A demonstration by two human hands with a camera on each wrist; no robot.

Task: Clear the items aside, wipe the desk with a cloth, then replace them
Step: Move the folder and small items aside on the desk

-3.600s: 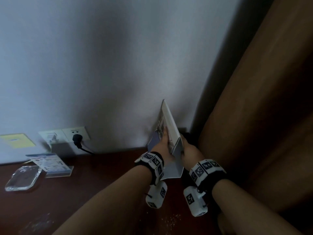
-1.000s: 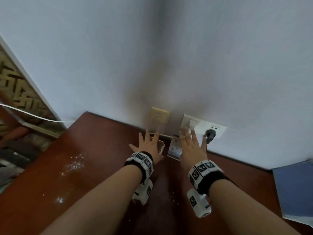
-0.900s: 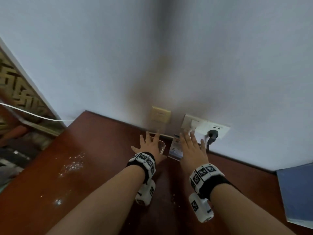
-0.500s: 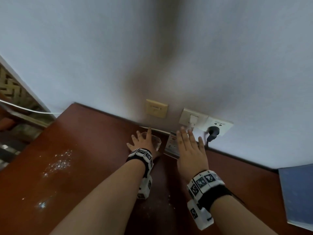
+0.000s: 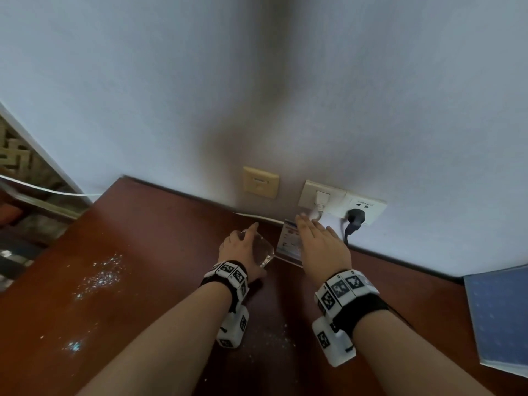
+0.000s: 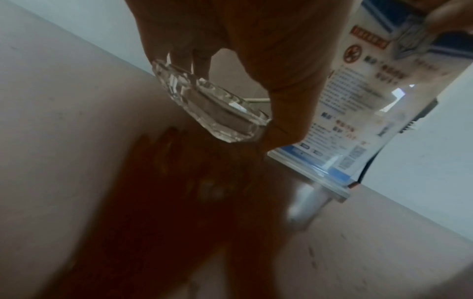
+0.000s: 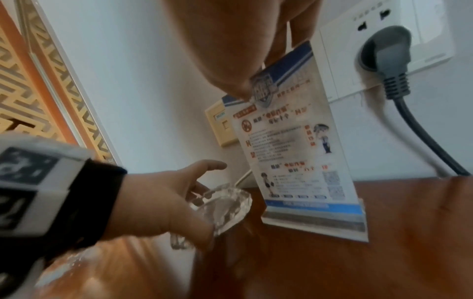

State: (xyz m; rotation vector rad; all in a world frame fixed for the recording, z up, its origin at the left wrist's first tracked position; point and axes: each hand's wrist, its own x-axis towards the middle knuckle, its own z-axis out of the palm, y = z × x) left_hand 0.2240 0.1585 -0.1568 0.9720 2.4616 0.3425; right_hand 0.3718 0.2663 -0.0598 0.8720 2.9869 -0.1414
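Note:
A clear glass ashtray (image 5: 262,249) is tilted up in my left hand (image 5: 241,248), held between the thumb and the fingers; the left wrist view shows the ashtray (image 6: 204,105) raised over the dark red desk (image 5: 148,252). Just right of it an acrylic sign stand (image 5: 288,242) with a printed notice stands against the wall. My right hand (image 5: 318,244) reaches over its top. In the right wrist view the thumb presses the front of the sign stand (image 7: 294,145) near the top edge and the fingers go behind it.
Wall sockets (image 5: 343,201) with a black plug (image 5: 355,218) and a white plug sit right behind the sign, and a yellow wall plate (image 5: 260,182) is to their left. A blue booklet (image 5: 500,315) lies at the far right. White crumbs (image 5: 100,278) speckle the desk's left part.
Both hands left the booklet at the right and moved left to the wall. The left fingers closed round the ashtray and tipped it up; the right hand took the sign's top.

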